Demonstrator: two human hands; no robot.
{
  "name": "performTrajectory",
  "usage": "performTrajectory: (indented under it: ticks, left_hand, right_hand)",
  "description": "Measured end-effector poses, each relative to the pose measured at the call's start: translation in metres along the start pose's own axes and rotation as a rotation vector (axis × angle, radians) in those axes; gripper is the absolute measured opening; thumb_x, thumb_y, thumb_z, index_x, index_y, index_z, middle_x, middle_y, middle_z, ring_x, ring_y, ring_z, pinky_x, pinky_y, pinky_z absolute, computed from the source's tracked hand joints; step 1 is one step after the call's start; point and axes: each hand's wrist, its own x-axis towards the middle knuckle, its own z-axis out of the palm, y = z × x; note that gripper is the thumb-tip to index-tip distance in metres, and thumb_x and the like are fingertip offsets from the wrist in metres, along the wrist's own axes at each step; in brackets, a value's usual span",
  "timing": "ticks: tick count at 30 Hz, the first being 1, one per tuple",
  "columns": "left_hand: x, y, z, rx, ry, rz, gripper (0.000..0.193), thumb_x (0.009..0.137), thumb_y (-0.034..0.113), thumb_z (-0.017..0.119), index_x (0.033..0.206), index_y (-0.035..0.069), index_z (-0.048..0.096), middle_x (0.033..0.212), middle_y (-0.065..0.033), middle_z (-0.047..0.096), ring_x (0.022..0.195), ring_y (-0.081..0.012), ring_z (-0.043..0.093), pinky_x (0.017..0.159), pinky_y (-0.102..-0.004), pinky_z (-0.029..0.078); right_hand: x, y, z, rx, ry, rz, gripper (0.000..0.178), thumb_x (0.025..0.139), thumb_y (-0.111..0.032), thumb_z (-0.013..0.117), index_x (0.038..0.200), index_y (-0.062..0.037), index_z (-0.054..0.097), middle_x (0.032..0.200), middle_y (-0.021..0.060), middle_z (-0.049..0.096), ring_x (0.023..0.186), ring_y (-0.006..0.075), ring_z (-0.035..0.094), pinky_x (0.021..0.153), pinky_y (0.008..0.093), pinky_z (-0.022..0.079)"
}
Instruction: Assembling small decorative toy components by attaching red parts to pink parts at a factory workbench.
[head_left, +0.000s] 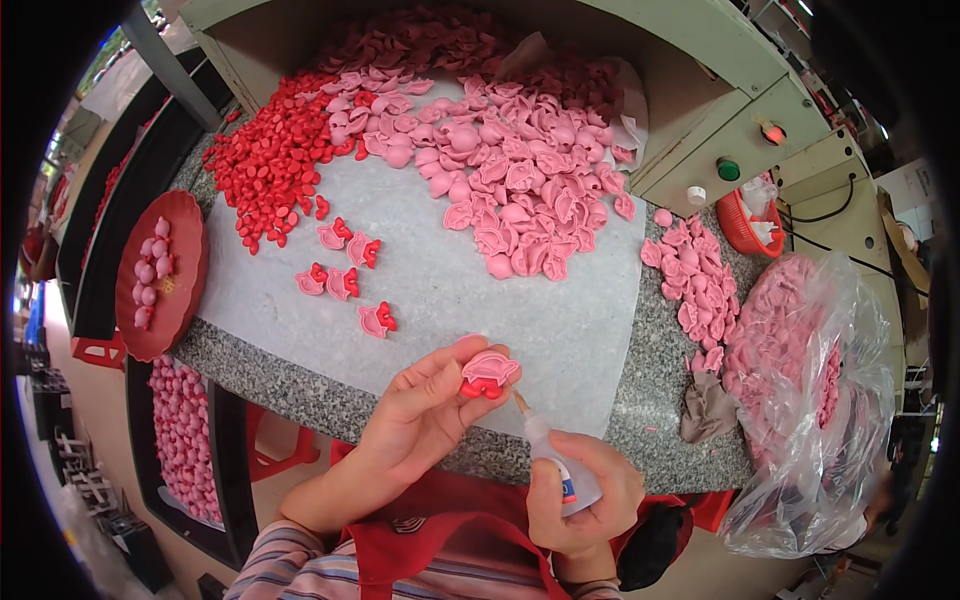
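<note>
Between the thumb and fingers of my left hand (pixel 425 400) is a pink and red plastic piece (pixel 487 373), its hollow pink shell facing up and its red part toward me. My right hand (pixel 590 490) is wrapped round a clear squeeze bottle of glue (pixel 545 445). The bottle's thin tip points up and left, close beside the piece; I cannot tell whether they touch. Beyond my left hand, several similar pink and red pieces (pixel 343 283) lie on the white sheet (pixel 400 230). Loose pink shells (pixel 530 190) and small red parts (pixel 265 165) are heaped farther back.
A red dish (pixel 140 338) with joined pink pieces stands at the left. Below it is a black tray (pixel 235 480) full of pink pieces. More pink shells (pixel 695 275), a grey cloth (pixel 708 408), an orange basket (pixel 735 225) and a clear plastic bag (pixel 850 400) are at the right.
</note>
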Motion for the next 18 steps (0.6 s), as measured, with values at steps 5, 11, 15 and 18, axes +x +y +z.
performTrajectory:
  ticks: [5,11,15,18]
  left_hand:
    - [0.001,0.0008,0.0004,0.014,0.007,-0.003,0.037,0.087,0.015,0.051,0.121,0.001,0.044,0.123,-0.0161,0.046,0.115,-0.0311,0.046,0.095,-0.0384,0.042]
    - [0.0005,0.0017,0.0,0.014,0.039,-0.023,0.038,0.088,0.017,0.051,0.121,0.001,0.043,0.123,-0.015,0.045,0.115,-0.0295,0.046,0.096,-0.0381,0.041]
    - [0.0014,0.0012,0.0036,0.018,0.064,-0.04,0.039,0.088,0.018,0.05,0.122,0.002,0.041,0.123,-0.0143,0.045,0.114,-0.0276,0.047,0.096,-0.0372,0.041]
    - [0.0007,0.0015,0.0044,0.026,0.067,-0.042,0.038,0.088,0.019,0.05,0.122,0.002,0.041,0.124,-0.0137,0.045,0.113,-0.0267,0.047,0.096,-0.0369,0.041]
  right_hand:
    - [0.0015,-0.0014,0.0013,-0.004,-0.016,-0.018,0.026,0.06,-0.001,0.066,0.086,0.001,0.059,0.07,0.0097,0.063,0.048,0.0195,0.058,0.045,0.0257,0.045]
    - [0.0001,-0.002,0.0032,0.005,-0.011,-0.011,0.026,0.06,-0.002,0.066,0.085,0.0003,0.059,0.068,0.0098,0.063,0.048,0.0194,0.058,0.045,0.0257,0.046]
    - [-0.0034,-0.0051,-0.0009,0.024,-0.025,-0.001,0.024,0.06,-0.002,0.065,0.084,0.0003,0.06,0.065,0.0092,0.062,0.047,0.0188,0.058,0.044,0.0254,0.045]
    - [-0.0029,-0.0042,0.0042,0.054,-0.013,-0.011,0.024,0.06,-0.003,0.065,0.083,0.0005,0.06,0.065,0.0086,0.062,0.046,0.0183,0.057,0.044,0.025,0.046]
